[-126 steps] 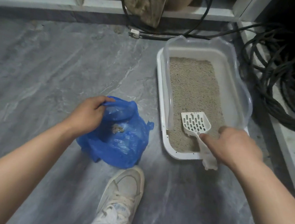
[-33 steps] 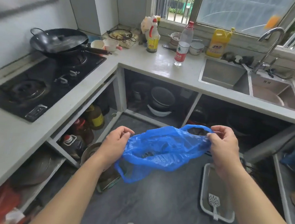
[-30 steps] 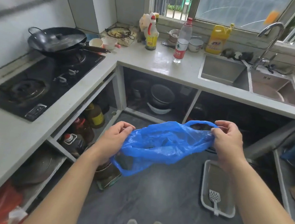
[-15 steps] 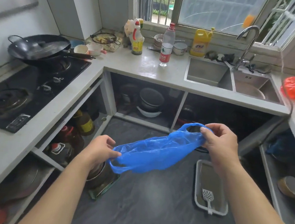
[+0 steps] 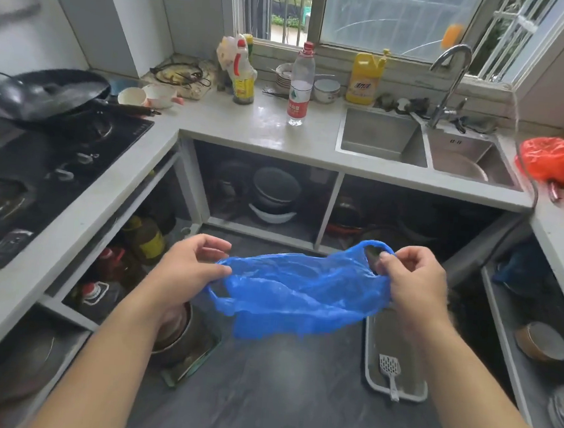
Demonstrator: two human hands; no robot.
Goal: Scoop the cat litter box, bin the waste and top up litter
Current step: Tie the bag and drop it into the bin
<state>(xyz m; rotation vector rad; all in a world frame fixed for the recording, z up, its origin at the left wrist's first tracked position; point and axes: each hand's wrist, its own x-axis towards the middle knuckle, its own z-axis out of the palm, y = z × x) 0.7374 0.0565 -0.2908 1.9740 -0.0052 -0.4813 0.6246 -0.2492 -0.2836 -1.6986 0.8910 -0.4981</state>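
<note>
Right now we hold the thin crinkled blue plastic bag (image 5: 296, 292) stretched over the floor, our left hand (image 5: 185, 267) pinching one handle end, our right hand (image 5: 415, 285) curled through the other loop. If either pinch slackens, the waste inside could spill. Below right, the white slotted scoop (image 5: 389, 371) lies in the white rectangular litter tray (image 5: 369, 355).
</note>
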